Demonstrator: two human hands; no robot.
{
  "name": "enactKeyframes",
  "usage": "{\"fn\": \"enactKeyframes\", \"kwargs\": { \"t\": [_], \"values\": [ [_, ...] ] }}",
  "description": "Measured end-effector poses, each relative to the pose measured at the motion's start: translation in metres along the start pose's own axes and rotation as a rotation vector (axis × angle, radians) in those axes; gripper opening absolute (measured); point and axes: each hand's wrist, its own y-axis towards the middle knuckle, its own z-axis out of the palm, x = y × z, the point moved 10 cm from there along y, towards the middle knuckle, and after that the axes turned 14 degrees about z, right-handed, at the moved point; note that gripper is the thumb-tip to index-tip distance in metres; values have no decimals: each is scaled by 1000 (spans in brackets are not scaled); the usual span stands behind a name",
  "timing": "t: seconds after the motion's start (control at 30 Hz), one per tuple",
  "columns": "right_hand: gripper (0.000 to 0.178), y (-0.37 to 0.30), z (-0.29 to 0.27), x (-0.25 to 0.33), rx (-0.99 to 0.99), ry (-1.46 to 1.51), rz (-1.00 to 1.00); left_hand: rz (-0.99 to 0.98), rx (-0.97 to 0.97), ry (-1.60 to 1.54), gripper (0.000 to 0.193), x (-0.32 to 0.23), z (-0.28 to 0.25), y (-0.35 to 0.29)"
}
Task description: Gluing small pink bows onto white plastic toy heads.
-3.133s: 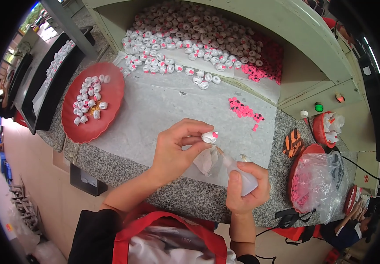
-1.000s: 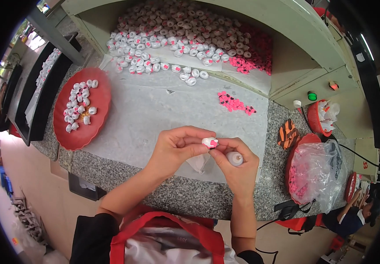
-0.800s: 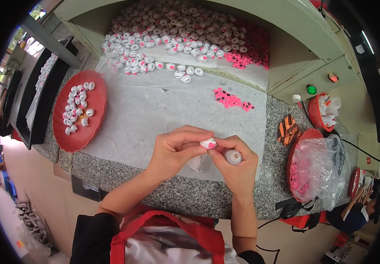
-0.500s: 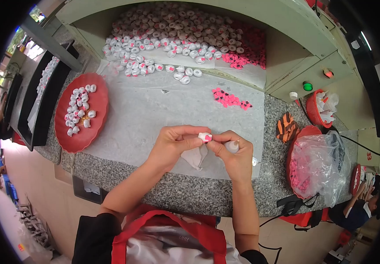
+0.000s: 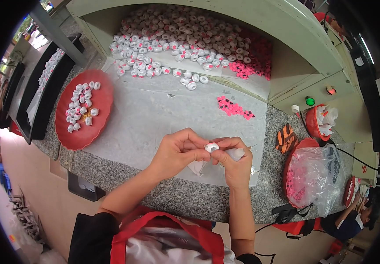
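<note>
This place is looking like a workshop or a small factory. On a speckled stone worktop (image 5: 154,191), a pale paper sheet (image 5: 154,114) is lying, and above it the left hand (image 5: 176,152) and the right hand (image 5: 235,163) are holding one small white piece (image 5: 211,148). Behind, a pale green cabinet (image 5: 295,44) is storing a great heap of similar pieces (image 5: 181,33), too many for a home. At left, a black tray (image 5: 49,99) is carrying more. At far right, a co-worker (image 5: 347,225) is holding the arms out near a red dish (image 5: 350,191).

Smooth plastic bottle (image 5: 235,154), matt paper sheet (image 5: 154,115), stone-like worktop (image 5: 181,193), glossy crinkled plastic bag (image 5: 318,167).
</note>
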Motion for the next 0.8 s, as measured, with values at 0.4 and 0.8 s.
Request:
{"fn": "enactKeyframes", "kwargs": {
  "t": [0.4, 0.8],
  "values": [
    [13, -5, 5, -6, -148, -84, 20, 322, -364, 694, 17, -89, -93, -5],
    [17, -6, -3, 2, -201, -430, -77, 420, -198, 1573, 15, -6, -62, 110]
  ]
}}
